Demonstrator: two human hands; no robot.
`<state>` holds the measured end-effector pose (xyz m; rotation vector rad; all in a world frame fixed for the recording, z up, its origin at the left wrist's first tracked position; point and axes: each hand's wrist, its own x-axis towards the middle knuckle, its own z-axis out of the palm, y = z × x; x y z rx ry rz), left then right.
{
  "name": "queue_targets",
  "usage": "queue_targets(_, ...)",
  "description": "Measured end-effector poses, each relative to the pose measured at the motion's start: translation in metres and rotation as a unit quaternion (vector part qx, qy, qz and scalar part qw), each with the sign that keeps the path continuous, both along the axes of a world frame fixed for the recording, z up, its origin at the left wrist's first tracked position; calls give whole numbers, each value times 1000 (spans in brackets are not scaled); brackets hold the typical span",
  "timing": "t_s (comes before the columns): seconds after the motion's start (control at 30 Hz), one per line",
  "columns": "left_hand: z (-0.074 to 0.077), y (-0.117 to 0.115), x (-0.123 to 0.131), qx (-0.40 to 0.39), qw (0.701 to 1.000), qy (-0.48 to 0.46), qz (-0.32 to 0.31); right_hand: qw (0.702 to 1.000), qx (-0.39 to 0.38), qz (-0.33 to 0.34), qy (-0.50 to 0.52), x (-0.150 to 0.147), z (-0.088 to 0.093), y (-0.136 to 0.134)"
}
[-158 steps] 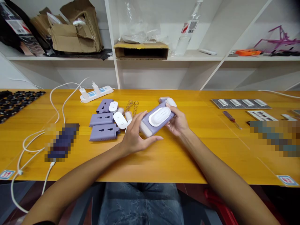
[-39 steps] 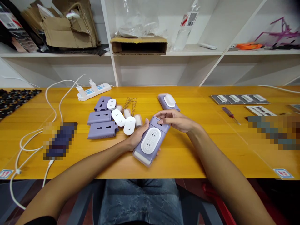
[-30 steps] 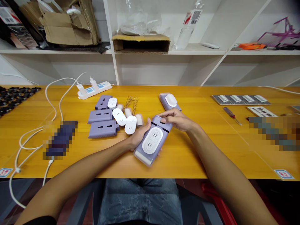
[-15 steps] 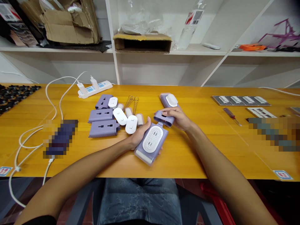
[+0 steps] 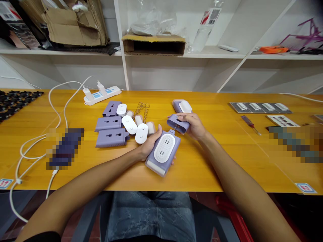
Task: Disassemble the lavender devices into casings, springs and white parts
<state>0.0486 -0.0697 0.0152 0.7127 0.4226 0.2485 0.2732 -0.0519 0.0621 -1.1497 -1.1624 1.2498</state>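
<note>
- We find the left hand [image 5: 150, 144] curled, its fingers passing beneath the edge of the assembled lilac unit [image 5: 163, 154] and its thumb standing upright beside that unit.
- We record the assembled lilac unit lying tilted at the hand, white oval face up, with a white end cap toward the person.
- We find the right hand [image 5: 192, 125] closed, gripping the lilac shell [image 5: 178, 123], a curved socket housing with its slotted face partly covered by the fingers.
- We note the lilac shell held just above the table, near the far end of the assembled lilac unit but not touching it.
- We observe a second lilac unit [image 5: 179, 106] with a white oval face lying on the table just beyond the right hand.
- We count 3 lilac socket housings [image 5: 112, 138] in a group left of the left hand, 3 white oval covers [image 5: 141, 133] beside them, 3 white cylindrical caps [image 5: 151, 128] and 2 coil springs [image 5: 142, 112].
- We note a white power strip [image 5: 101, 95] with 2 plugged-in chargers on the far side of the yellow wooden table [image 5: 202, 168].
- We note a red-handled screwdriver [image 5: 250, 124] to the right, near a metal plate [image 5: 260, 107] carrying 4 white parts.
</note>
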Motion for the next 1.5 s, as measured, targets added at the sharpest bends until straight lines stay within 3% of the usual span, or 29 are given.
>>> queue_targets(0.17, 2, 0, 0, 2, 1000, 1, -7, 997, 50, -58, 7, 2, -8, 6)
queue_targets(0.33, 5, -5, 1, 38, 998, 12, -42, 985, 113, -106, 75, 25, -15, 19)
queue_targets(0.5, 4, -5, 1, 41, 998, 4, -38, 984, 128, -97, 84, 39, -13, 25)
queue_targets(0.6, 3, -4, 1, 41, 999, 0, -35, 984, 133, -111, 30, 35, -15, 25)
queue_targets(0.77, 2, -4, 1, 38, 999, 1, -30, 970, 141, -127, -150, 30, -19, 21)
queue_targets(0.87, 1, -5, 0, 37, 999, -1, -33, 942, 162, -105, -274, 27, -21, 18)
queue_targets(0.93, 1, -5, 0, 39, 999, 0, -35, 901, 192, -76, -381, 24, -22, 16)
queue_targets(1.03, 1, -5, 1, 41, 999, 4, -32, 830, 210, 20, -516, 20, -25, 13)
queue_targets(1.17, 3, -5, 1, 41, 999, 5, -24, 788, 194, 96, -577, 18, -26, 9)
queue_targets(1.37, 3, -5, 0, 43, 999, 8, -21, 795, 221, 39, -563, 18, -17, 5)
queue_targets(1.43, 3, -5, 0, 47, 999, 4, -22, 819, 258, -9, -513, 17, -13, 4)
queue_targets(1.5, 3, -5, -1, 50, 999, -2, -21, 860, 274, -47, -428, 15, -7, 2)
